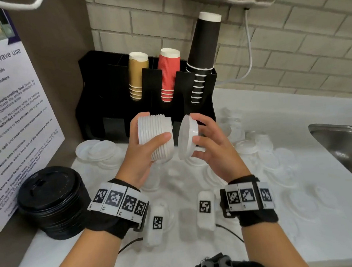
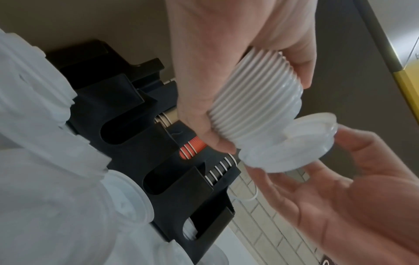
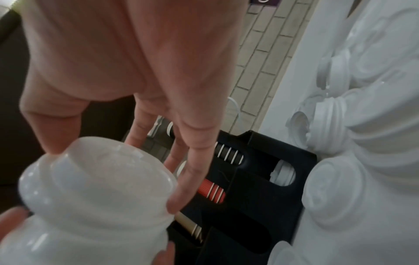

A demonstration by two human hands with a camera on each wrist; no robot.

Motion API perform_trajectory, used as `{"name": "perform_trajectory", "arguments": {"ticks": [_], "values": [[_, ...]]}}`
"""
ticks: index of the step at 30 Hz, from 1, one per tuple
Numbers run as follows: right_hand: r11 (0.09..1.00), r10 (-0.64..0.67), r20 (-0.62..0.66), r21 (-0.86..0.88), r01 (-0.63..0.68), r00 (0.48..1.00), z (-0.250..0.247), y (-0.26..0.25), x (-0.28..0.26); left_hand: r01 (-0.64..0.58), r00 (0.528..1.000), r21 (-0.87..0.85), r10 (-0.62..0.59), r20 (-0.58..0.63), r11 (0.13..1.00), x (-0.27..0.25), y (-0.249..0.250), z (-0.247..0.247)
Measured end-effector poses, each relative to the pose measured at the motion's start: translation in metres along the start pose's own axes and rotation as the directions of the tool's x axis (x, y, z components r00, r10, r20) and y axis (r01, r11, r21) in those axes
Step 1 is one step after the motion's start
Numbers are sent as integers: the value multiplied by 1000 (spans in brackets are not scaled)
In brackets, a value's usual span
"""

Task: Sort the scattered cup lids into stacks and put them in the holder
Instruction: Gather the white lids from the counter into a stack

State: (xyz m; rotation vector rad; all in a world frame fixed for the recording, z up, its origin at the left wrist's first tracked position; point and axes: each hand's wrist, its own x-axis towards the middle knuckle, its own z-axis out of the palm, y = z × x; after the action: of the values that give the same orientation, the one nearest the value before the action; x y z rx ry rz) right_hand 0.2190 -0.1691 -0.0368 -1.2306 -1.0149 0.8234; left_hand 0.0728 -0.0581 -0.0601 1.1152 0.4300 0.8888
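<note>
My left hand point(image 1: 148, 140) grips a stack of white lids point(image 1: 157, 138) held on its side above the counter; the same stack of white lids point(image 2: 251, 105) shows ribbed in the left wrist view. My right hand point(image 1: 205, 140) holds a single white lid point(image 1: 187, 136) by its rim, just right of the stack's open end and tilted toward it. In the right wrist view the single lid point(image 3: 97, 181) fills the lower left. The black holder point(image 1: 103, 92) stands behind, against the wall, with gold, red and black cup stacks in it.
Several loose white lids point(image 1: 279, 162) lie scattered over the white counter point(image 1: 339, 236). A stack of black lids point(image 1: 51, 201) sits at the left front. A steel sink point(image 1: 346, 148) is at the right. A notice board point(image 1: 10, 126) leans at the left.
</note>
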Motion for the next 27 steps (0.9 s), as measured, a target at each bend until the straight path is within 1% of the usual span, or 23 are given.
{"name": "perform_trajectory", "arguments": {"ticks": [2, 4, 11, 15, 17, 22, 25, 27], "values": [[999, -42, -14, 27, 42, 999, 3, 2, -6, -9, 999, 24, 8, 38, 1000, -1, -1, 2], [998, -49, -29, 26, 50, 998, 6, 4, -10, -23, 997, 52, 20, 70, 998, -3, -1, 4], [999, -18, -50, 27, 19, 999, 11, 9, -14, -78, 985, 153, 53, 162, 985, -6, -2, 6], [999, -2, -39, -48, 0, 999, 10, 7, -15, -82, 976, 186, 41, 213, 979, -8, -2, 4], [998, 1, -26, -64, -3, 1000, 9, 7, -15, -75, 975, 188, 32, 220, 979, -9, -3, 4], [998, -13, -23, -67, 12, 1000, 11, 9, -16, -54, 981, 163, 22, 191, 985, -13, -3, 5], [997, -22, -27, -77, 20, 999, 12, 9, -18, -24, 983, 124, 0, 185, 992, -16, -3, 10], [995, -33, -23, -99, 30, 999, 12, 7, -18, -26, 983, 105, 7, 182, 994, -16, -2, 13]]}}
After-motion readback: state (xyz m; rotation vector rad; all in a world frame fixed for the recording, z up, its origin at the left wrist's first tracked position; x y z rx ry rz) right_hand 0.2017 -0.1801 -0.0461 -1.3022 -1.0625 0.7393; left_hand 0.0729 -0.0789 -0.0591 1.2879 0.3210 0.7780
